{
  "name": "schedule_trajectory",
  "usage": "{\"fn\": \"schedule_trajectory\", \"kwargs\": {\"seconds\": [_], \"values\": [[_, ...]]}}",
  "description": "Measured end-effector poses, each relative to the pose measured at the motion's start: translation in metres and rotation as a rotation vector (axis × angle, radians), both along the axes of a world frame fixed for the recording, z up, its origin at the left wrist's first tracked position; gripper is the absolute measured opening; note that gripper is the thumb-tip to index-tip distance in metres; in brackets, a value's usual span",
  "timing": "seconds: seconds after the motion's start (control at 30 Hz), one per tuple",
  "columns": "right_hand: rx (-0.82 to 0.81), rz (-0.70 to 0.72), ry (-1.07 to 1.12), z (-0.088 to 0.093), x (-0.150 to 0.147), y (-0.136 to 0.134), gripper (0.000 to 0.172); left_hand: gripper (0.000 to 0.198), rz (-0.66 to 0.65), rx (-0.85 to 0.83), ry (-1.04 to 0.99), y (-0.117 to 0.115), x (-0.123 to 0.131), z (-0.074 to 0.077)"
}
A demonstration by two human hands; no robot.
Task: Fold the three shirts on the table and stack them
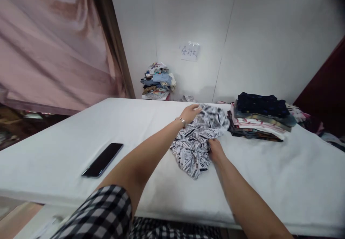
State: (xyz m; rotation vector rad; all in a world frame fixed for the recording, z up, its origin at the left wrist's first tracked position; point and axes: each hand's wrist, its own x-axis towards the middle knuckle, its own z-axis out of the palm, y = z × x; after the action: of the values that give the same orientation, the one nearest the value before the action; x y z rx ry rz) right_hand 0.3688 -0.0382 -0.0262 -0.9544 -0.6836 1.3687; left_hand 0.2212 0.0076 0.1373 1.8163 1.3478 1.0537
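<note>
Ideally, with the left hand (191, 113) pinching the far-left edge of the crumpled newsprint garment (192, 153) on the bench (164, 192) and the right hand (217, 151) closed on its right side, an even, gentle outward pull would loosen the bunched folds.

Printed garment (192, 156): crumpled matt cloth. Worktop (129, 124): matt cloth cover. Phone (103, 160): smooth, glossy face. Bracelet (182, 121): shiny metal. Curtain (51, 48): satiny cloth.
</note>
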Motion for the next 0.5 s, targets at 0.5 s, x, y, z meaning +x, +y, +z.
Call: {"fn": "schedule_trajectory", "kwargs": {"seconds": [0.5], "values": [[0.057, 0.035, 0.044, -0.007, 0.002, 0.008, 0.022, 0.018, 0.283, -0.075, 0.640, -0.068, -0.071, -0.128]]}}
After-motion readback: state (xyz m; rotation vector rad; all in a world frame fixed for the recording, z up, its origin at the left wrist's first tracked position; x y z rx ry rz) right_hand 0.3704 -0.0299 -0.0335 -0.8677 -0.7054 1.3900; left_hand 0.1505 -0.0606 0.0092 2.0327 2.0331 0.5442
